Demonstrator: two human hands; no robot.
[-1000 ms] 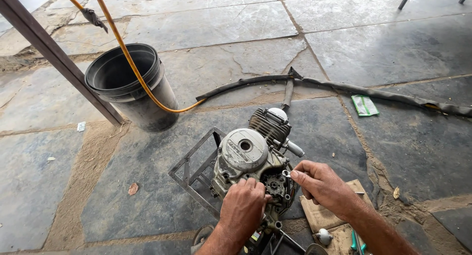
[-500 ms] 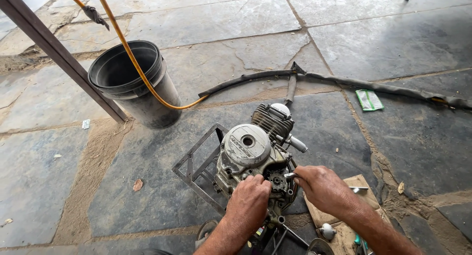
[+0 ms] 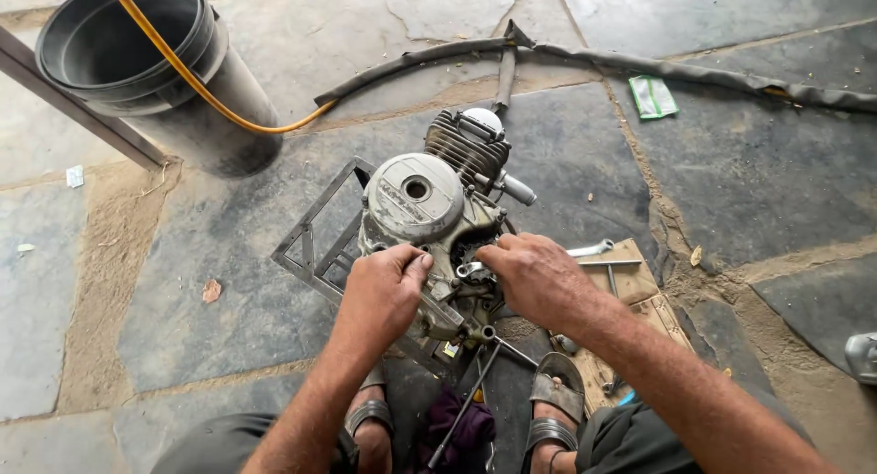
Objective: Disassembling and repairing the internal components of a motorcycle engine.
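While bent over the engine on the stone floor: left hand curled, gripping its casing. Right hand curled too, perhaps pinching a small part.

Soft, even daylight, sharp focus throughout, faint shadows, no glare, slight wide-angle bending at the edges.
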